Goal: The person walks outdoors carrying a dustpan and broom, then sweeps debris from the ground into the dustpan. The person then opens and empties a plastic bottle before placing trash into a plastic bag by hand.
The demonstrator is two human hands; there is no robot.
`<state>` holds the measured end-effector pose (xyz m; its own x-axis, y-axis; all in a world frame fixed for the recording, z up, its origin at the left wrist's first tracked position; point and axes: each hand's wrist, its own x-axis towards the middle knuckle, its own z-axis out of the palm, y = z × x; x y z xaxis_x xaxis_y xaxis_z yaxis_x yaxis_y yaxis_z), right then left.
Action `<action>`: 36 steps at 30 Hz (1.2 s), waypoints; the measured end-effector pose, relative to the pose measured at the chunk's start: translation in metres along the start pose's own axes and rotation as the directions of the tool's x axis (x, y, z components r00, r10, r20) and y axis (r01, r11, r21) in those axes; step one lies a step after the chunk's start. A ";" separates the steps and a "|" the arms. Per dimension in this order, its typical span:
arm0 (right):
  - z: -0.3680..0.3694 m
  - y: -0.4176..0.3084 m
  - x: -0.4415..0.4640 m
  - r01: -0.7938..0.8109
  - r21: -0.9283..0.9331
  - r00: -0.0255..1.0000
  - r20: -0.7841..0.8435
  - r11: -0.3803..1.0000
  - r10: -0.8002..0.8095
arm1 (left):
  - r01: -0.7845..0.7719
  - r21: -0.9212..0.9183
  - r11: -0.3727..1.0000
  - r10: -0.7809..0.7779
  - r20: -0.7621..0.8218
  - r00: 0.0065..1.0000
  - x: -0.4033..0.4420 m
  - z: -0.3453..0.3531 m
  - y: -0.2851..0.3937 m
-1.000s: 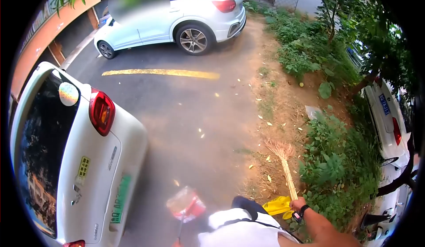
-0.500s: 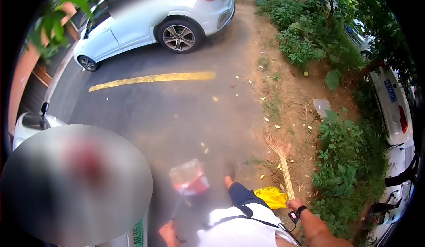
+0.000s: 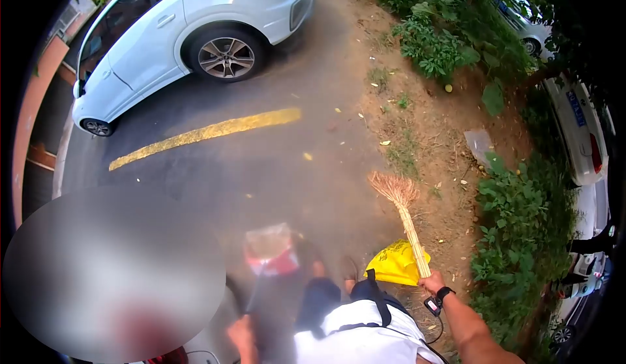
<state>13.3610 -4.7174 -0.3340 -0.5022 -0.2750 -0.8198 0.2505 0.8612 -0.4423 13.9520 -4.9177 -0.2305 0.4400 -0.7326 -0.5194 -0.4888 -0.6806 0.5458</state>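
My right hand [image 3: 432,283] is closed round the handle of a straw broom [image 3: 407,224], whose bristles fan out over the edge between asphalt and dirt. A yellow bag [image 3: 393,264] hangs beside the handle, near my right hand. At the lower left, my left hand [image 3: 241,331] is closed on the thin handle of a dustpan [image 3: 270,252]. The dustpan is red with a pale upper part, blurred, and held in front of my legs above the asphalt. What lies inside it is too blurred to tell.
A white car [image 3: 195,38] stands ahead on the left, beyond a yellow line [image 3: 208,134]. A blurred patch covers the lower left, by another vehicle. Bushes [image 3: 515,233] and a clear plastic piece [image 3: 479,145] are on the dirt at right. White cars [image 3: 577,126] stand behind the bushes.
The white car ahead has come closer and shifted left in view. The broom has moved left and up in view. My left hand has come into fuller view, still with the dustpan.
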 end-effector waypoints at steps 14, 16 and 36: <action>0.111 -0.151 0.048 -0.057 0.208 0.985 -0.148 0.976 0.089 | -0.470 0.378 0.798 0.420 0.212 0.883 0.242 0.055 0.277; 0.124 -0.181 0.060 -0.053 0.236 0.986 -0.142 0.970 0.088 | -0.522 0.379 0.764 0.465 0.239 0.853 0.262 0.070 0.329; 0.263 -0.467 0.310 -0.090 0.226 0.982 -0.142 0.970 0.124 | -0.838 0.501 0.218 0.440 0.716 0.543 0.426 0.341 0.723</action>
<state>13.3056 -5.3175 -0.4771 -0.5797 -0.1020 -0.8084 0.4755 0.7633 -0.4373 13.5297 -5.7172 -0.2817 -0.5154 -0.6869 -0.5125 -0.8524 0.4723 0.2242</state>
